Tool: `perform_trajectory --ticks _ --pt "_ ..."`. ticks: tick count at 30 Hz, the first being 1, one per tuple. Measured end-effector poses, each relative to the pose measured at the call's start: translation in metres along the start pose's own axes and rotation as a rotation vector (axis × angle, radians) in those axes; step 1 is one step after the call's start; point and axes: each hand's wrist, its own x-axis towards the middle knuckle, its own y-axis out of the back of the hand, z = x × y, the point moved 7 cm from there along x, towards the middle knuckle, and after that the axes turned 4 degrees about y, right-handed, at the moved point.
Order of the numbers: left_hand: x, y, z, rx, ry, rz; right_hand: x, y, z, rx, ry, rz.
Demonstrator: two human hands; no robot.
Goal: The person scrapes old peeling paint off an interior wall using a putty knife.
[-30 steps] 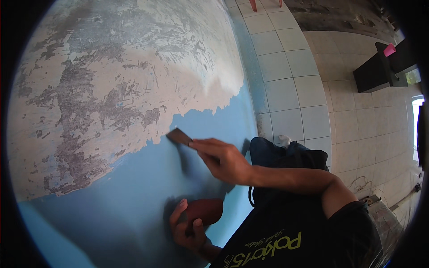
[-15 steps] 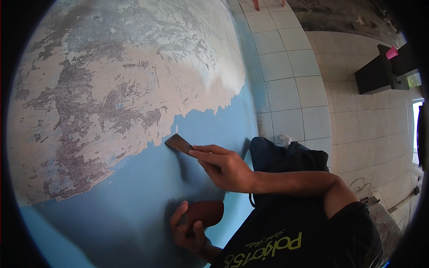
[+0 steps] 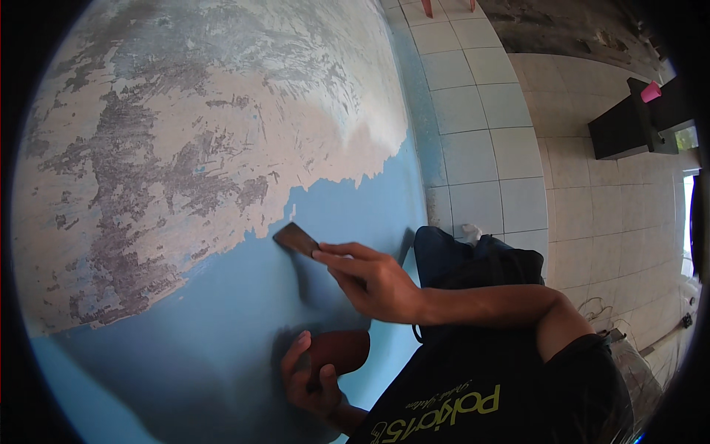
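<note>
Flat scraper [image 3: 297, 240] near the ragged edge of a bare, mottled wall patch [image 3: 170, 148], gripped in the right hand [image 3: 381, 285]
Blue paint [image 3: 222, 311] lies behind the scraper; whether its blade touches, I cannot tell; below the scraper, the left hand [image 3: 314, 396] grips a dark-red curved piece [image 3: 342, 351]; right of the scraper run pale floor tiles [image 3: 477, 155]

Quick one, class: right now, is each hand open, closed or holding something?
Left hand: closed, holding a curved, dark red-brown piece.
Right hand: closed, holding a flat-bladed scraper.
</note>
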Motion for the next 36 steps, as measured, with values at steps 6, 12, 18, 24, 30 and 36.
perform_trajectory --ticks 6,12,18,24,30,36 --pt "-0.002 0.001 0.001 -0.019 0.015 0.019 0.001 0.002 0.001 -0.024 0.028 0.007" --pt "-0.005 0.002 -0.004 -0.039 0.031 0.051 -0.006 -0.004 0.005 -0.028 0.033 0.015" --pt "-0.005 0.001 -0.004 0.012 0.038 0.034 -0.002 -0.002 0.0 -0.013 0.035 0.033" --pt "-0.003 0.002 -0.004 -0.031 0.035 0.036 0.012 0.005 0.003 -0.016 0.059 0.058" --pt "0.0 0.0 0.005 0.007 -0.028 -0.003 0.013 0.005 0.004 -0.011 0.041 0.027" --pt "-0.002 0.001 0.0 -0.026 -0.037 0.02 0.004 0.001 0.0 -0.035 0.065 0.012"
